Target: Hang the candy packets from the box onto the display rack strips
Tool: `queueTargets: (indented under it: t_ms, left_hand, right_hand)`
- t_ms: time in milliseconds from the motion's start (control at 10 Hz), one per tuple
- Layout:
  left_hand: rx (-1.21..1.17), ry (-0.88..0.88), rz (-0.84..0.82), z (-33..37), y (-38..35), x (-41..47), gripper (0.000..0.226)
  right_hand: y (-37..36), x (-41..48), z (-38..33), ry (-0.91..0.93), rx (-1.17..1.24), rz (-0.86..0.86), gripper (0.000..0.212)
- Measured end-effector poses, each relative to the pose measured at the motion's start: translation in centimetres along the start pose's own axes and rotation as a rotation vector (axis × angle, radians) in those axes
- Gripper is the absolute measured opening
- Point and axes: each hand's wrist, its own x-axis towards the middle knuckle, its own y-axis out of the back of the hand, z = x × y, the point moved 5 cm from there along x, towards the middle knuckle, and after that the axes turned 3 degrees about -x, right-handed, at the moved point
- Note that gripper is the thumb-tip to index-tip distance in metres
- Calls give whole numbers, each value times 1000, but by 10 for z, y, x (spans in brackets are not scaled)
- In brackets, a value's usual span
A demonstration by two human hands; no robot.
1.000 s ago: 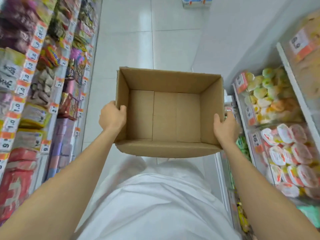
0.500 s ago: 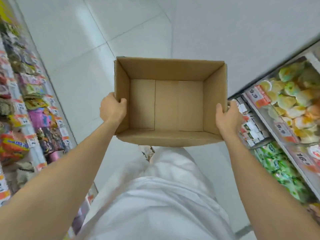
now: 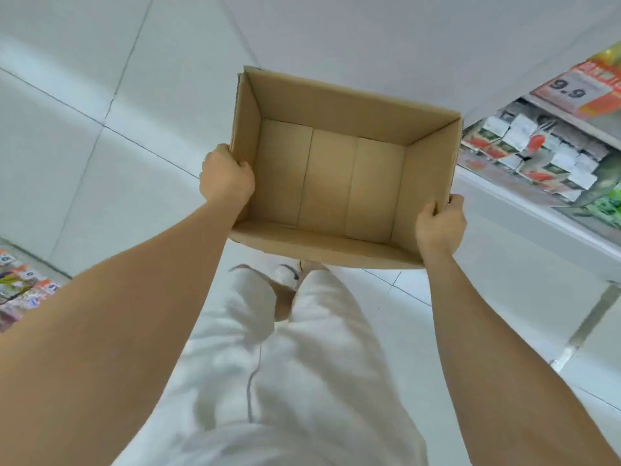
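1. Our left hand (image 3: 225, 176) is clenched over the left wall of the box (image 3: 336, 183), held in the air above the floor (image 3: 100, 95).
2. The box interior is bare; no candy packets show, so hanging appears finished.
3. Our right hand (image 3: 440, 227) grasps the right wall near its near corner.
4. Next move, we judge: carry the box off or restock it.
5. The shelf (image 3: 544, 156) at right is cut off; no rack strips are visible.
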Motion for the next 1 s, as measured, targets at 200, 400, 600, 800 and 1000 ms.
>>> queueTargets:
  t_ms: [200, 400, 600, 800, 1000]
  left_hand:
    - [-60, 36, -157, -37, -126, 119, 30]
    - [-93, -22, -214, -64, -255, 218, 29]
    - [-67, -123, -268, -58, -350, 293, 31]
    - [-3, -236, -409, -42, -369, 314, 60]
    - [37, -626, -380, -3, -308, 241, 57]
  right_hand:
    - [-138, 31, 37, -158, 43, 2, 18]
    - [-273, 87, 64, -204, -2, -3, 20]
    - [-364, 147, 87, -265, -50, -97, 25]
    - [-389, 157, 92, -277, 56, -249, 42]
    - [-291, 121, 35, -137, 300, 95, 39]
